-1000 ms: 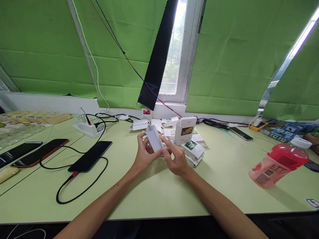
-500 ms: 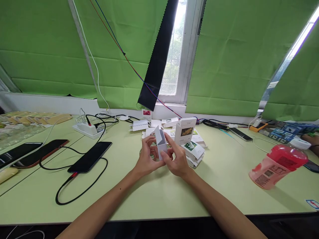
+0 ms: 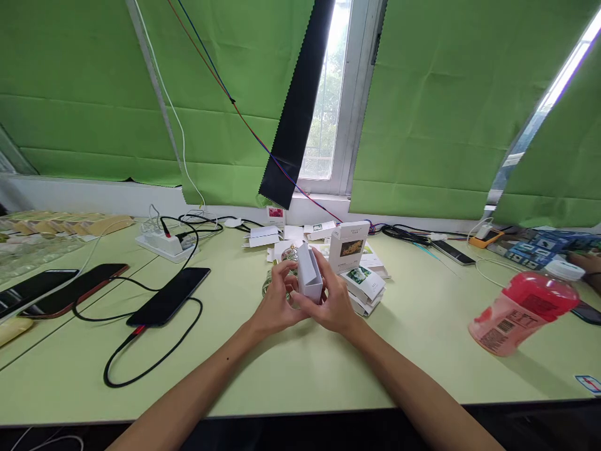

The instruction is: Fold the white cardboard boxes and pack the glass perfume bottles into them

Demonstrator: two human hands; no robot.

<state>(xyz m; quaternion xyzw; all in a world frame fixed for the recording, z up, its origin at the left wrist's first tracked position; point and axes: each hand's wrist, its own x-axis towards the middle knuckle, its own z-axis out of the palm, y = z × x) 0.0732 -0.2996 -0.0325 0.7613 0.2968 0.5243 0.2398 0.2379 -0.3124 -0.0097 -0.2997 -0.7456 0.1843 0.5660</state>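
Head view: left hand (image 3: 278, 299) and right hand (image 3: 332, 302) both pinch a small white box (image 3: 310, 280), tilted, held just above the table (image 3: 291, 369) near its middle. Left fingers curl on the box's left side, right fingers wrap its right side. Stack of printed boxes (image 3: 364, 283) lies just beside the right hand. Black phone (image 3: 169, 303) with cable lies well left. Red bottle (image 3: 523, 311) lies near the right edge.
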